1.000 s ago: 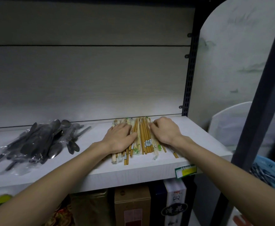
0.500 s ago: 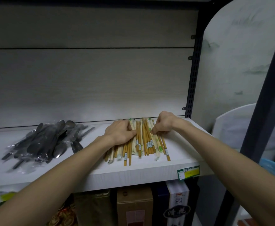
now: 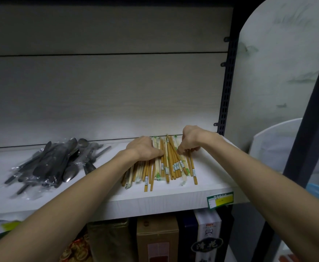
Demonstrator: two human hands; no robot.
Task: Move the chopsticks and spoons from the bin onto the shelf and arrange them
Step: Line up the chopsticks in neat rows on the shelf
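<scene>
Two hands are on one pile now, and both have slid toward the far end of it in the last second. Nearest me, the near tips of the chopsticks lie uncovered and ragged on the white shelf, some poking out past the others; a second ago my palms covered the middle of the heap. My left hand lies flat over the left side of the bundle, fingers pressing down, holding nothing. My right hand has lifted and bent at the wrist, its fingertips pinching a few sticks on the right. Well off to the left lie the wrapped spoons, untouched. I judge the moving mostly done and the squaring-up of the chopsticks under way, with the near ends still to even out.
</scene>
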